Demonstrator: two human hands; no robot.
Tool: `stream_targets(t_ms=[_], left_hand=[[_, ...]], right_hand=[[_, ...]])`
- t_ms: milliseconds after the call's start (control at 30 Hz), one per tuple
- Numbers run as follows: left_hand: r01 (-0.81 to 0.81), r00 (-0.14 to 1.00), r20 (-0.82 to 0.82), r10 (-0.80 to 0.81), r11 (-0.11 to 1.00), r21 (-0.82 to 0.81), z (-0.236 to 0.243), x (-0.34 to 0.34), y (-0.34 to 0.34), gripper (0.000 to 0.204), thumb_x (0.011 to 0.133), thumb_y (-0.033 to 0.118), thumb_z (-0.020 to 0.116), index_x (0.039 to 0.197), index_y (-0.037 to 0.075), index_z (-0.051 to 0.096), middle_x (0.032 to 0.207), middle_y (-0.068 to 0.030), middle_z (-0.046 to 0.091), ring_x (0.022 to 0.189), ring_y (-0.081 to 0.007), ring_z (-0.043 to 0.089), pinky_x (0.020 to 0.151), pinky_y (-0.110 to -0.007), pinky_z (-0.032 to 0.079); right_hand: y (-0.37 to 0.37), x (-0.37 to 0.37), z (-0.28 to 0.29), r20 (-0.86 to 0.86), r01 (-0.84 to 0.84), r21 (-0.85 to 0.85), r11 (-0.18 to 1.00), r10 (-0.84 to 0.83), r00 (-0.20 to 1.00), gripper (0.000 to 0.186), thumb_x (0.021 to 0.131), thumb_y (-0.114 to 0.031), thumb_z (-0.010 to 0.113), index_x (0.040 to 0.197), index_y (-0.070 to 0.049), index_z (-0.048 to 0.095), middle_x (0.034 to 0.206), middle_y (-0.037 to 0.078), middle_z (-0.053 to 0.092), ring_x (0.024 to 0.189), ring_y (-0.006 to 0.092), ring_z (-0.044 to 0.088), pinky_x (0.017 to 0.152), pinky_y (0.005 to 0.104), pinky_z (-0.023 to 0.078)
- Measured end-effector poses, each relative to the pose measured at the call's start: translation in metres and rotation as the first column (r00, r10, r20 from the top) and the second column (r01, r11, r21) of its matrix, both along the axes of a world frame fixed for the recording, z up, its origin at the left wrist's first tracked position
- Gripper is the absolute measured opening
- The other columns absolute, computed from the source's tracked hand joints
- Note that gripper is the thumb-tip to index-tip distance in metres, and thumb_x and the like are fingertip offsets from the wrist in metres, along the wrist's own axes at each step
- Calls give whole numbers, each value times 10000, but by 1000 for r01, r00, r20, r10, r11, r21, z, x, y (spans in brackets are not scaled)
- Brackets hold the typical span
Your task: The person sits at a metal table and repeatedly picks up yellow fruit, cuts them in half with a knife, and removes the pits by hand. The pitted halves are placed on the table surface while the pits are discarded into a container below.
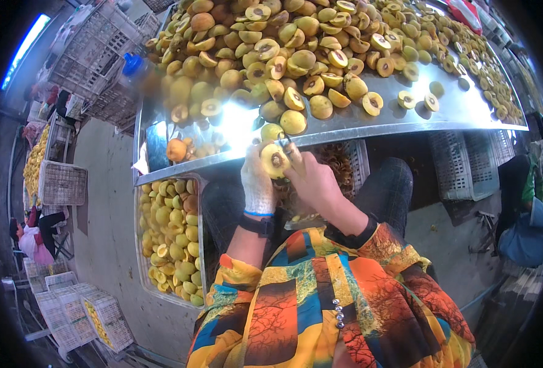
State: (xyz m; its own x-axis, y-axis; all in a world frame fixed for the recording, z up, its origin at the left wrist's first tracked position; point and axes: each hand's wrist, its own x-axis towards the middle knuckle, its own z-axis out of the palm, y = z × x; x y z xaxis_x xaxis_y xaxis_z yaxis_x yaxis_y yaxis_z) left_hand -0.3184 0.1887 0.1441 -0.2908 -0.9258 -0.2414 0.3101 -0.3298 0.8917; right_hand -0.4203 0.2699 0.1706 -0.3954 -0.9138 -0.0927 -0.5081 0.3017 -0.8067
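Note:
My left hand (258,181), in a white knitted glove, is closed round a yellow peach half (275,161) whose cut face and brown centre turn up toward me. Bare and closed, my right hand (314,181) meets the peach half from the right. Its fingers grip a small hand tool (287,141) with a dark tip; most of the tool is hidden. Both hands are just off the near edge of a metal table (345,130). Right beyond them, a whole-looking peach (293,122) lies near that edge, in front of a large heap of peach halves (271,55).
Left of my knees stands a crate (202,257) filled with peach halves. A container of brown scraps (358,161) sits under the table between my legs. White crates (470,162) stand at right, and stacked crates (93,49) at far left. Other people sit at both sides.

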Motion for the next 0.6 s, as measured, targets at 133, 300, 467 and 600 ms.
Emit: stream_targets(t_ms=[133,300,467,600], left_hand=[[-15,995,92,27,991,-130,7,0,-1,589,948,492,307,1057,-31,555,955,-113,603,831,-181,592,767,-286,478],[-31,993,104,53,979,-200,14,-4,6,599,952,481,306,1026,-46,579,976,-123,599,847,-182,588,779,-280,472],[-38,987,138,85,948,-315,4,0,8,590,958,463,304,1029,-53,579,985,-124,595,857,-183,582,797,-281,465],[-33,989,129,73,957,-289,15,-3,13,590,957,462,314,1021,-59,585,982,-124,600,868,-178,577,799,-275,460]], right_hand=[[12,2,13,-78,-95,123,988,105,991,326,840,-292,580,882,-4,432,705,242,590,707,428,580,623,499,448],[18,6,12,-120,-102,117,988,116,986,287,843,-257,571,893,-11,433,702,231,593,692,414,585,618,490,457],[23,11,14,-116,-108,152,982,127,985,283,843,-239,567,906,-1,425,700,233,594,683,415,586,612,488,460],[26,12,8,-116,-103,148,984,120,986,281,844,-222,562,891,13,417,681,241,586,668,422,585,603,491,461]])
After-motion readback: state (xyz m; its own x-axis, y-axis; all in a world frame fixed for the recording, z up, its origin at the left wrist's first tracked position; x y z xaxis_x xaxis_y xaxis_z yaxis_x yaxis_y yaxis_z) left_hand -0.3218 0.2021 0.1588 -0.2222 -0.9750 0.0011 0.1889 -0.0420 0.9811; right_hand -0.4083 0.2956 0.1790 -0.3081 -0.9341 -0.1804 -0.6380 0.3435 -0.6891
